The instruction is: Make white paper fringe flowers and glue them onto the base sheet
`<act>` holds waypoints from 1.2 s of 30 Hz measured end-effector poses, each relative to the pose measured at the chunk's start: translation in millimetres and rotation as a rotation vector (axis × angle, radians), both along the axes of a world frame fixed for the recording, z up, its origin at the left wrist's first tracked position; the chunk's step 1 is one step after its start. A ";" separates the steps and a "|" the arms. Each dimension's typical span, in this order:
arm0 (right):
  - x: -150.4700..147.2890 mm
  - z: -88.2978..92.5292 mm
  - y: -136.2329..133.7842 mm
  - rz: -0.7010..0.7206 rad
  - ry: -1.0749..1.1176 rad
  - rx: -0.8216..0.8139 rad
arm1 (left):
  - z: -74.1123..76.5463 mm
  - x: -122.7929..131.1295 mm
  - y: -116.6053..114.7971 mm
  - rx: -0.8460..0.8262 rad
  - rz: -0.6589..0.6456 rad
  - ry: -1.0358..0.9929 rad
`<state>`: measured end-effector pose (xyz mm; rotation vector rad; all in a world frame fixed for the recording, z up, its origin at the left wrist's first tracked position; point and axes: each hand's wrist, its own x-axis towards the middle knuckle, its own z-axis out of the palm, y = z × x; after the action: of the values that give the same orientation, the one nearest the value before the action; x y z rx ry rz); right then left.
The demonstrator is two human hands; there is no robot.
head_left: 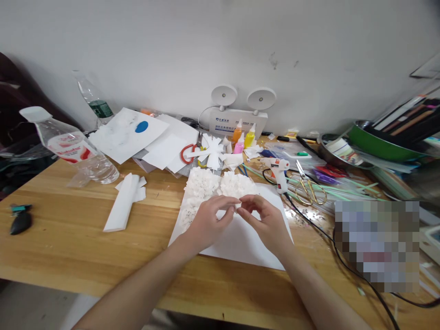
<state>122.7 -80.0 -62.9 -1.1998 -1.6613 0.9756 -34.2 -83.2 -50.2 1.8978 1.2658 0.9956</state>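
My left hand and my right hand meet over a white sheet on the wooden table. Thumb and fingers of both hands pinch a small white piece, mostly hidden between the fingertips. White crumpled paper clusters lie on the sheet: one at the back left, one at the back right, and one partly behind my left hand.
A glue gun with a black cable and gold-handled scissors lie right of the sheet. Folded white paper and a water bottle are at left. Paint bottles, red-handled scissors and a green bowl stand farther back.
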 end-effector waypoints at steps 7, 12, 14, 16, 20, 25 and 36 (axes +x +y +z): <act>-0.1 -0.7 -0.1 -0.005 -0.051 0.070 | -3.6 0.4 -2.7 0.058 0.017 0.043; -0.7 -0.8 -1.0 0.023 0.016 0.013 | 1.3 0.2 -0.6 -0.031 0.042 -0.002; -0.4 -1.3 -0.6 0.059 0.050 -0.034 | 3.1 -0.4 0.5 -0.054 0.040 -0.008; 0.0 -1.8 -0.1 0.079 0.081 -0.062 | 3.8 -0.8 1.2 -0.075 0.034 -0.026; 0.6 -1.5 0.4 0.118 0.109 -0.079 | 2.9 -0.9 1.7 -0.091 0.023 -0.051; 0.9 0.5 0.2 0.136 0.066 -0.077 | 1.4 -0.3 1.3 -0.055 -0.009 -0.002; -0.3 0.3 -1.3 -0.016 0.015 0.003 | -5.5 1.2 0.2 0.038 -0.030 -0.026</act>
<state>122.4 -81.3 -62.6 -1.1998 -1.6388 0.9696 -33.1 -82.9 -55.8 1.9209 1.2080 1.0325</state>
